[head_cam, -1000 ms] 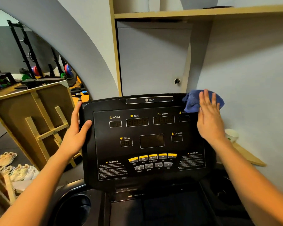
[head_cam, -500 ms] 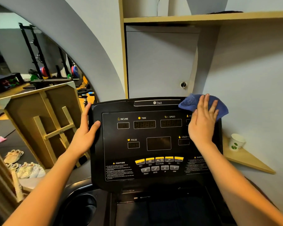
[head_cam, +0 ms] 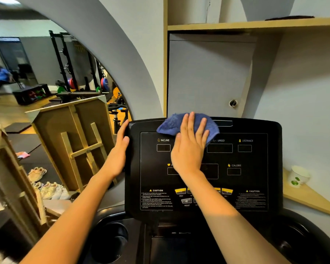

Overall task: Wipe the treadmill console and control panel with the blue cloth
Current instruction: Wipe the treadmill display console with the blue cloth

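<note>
The black treadmill console [head_cam: 255, 168] fills the middle of the head view, with display windows and a row of yellow buttons [head_cam: 180, 191] low on its panel. A blue cloth [head_cam: 171, 123] lies flat against the console's upper middle, over the top edge and the time display. My right hand [head_cam: 189, 147] presses on the cloth with straight, spread fingers. My left hand [head_cam: 120, 149] grips the console's left edge, thumb on the front face.
A white paper cup [head_cam: 298, 176] stands on a wooden corner shelf [head_cam: 312, 201] right of the console. Cup holders [head_cam: 111, 242] sit below it on both sides. A wooden frame [head_cam: 78, 141] and shoes [head_cam: 36, 173] lie to the left.
My right hand has slid the blue cloth left along the console's top, from the upper right corner to the upper middle. My left hand has kept its hold on the left edge.
</note>
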Demonstrator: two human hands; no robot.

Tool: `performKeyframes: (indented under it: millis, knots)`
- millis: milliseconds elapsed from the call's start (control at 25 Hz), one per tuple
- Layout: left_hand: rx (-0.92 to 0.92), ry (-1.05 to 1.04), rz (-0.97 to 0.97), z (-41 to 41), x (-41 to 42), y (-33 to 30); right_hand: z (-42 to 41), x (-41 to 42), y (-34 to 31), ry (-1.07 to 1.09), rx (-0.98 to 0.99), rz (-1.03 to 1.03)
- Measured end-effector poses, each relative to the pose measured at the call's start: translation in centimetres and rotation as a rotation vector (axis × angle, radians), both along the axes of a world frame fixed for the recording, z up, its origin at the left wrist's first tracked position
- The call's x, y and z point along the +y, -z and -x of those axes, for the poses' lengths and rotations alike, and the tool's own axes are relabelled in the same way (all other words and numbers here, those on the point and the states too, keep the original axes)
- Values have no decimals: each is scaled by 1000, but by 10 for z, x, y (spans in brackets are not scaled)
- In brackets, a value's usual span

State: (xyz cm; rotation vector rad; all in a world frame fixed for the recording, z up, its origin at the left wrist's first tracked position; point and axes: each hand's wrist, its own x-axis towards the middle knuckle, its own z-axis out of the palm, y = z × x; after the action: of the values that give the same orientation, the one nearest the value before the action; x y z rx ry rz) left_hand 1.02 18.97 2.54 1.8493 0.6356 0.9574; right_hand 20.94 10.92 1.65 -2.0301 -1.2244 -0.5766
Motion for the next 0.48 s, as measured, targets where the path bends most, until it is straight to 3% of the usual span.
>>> performKeyframes:
  millis: [480]
  knots:
    - [-119,-12,113,2,6,2,71,20,14,-304,-269,151]
